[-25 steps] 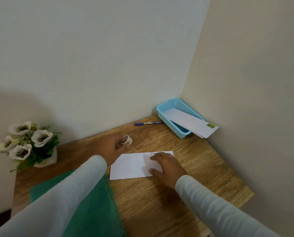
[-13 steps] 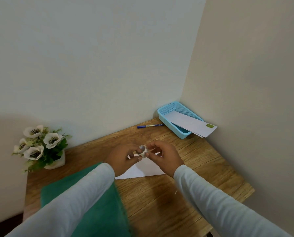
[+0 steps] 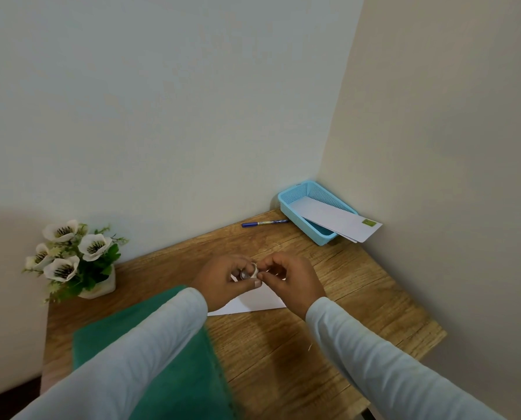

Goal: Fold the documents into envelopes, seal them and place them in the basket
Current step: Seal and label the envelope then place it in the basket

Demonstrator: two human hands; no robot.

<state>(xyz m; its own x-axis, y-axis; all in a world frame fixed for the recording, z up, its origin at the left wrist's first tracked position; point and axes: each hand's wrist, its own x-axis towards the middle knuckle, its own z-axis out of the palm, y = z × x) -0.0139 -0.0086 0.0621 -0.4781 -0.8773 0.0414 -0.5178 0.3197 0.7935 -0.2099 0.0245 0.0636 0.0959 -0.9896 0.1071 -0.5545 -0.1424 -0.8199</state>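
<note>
A white envelope (image 3: 254, 301) lies flat on the wooden table (image 3: 359, 286), mostly hidden under my hands. Above it, my left hand (image 3: 222, 281) grips a small roll of tape (image 3: 251, 272). My right hand (image 3: 292, 278) meets the roll from the right, its fingertips pinched at the roll's edge. The blue basket (image 3: 295, 209) stands in the far right corner against the walls. Two white envelopes (image 3: 338, 221) rest slanted in it, their ends sticking out over its right rim.
A blue pen (image 3: 263, 223) lies by the back wall, left of the basket. A pot of white flowers (image 3: 74, 259) stands at the far left. A green cloth (image 3: 168, 359) covers the near left of the table, partly under my left sleeve.
My left hand brought the tape roll from the back of the table over the envelope. My right hand lifted off the envelope and came to the roll. The view shifted slightly.
</note>
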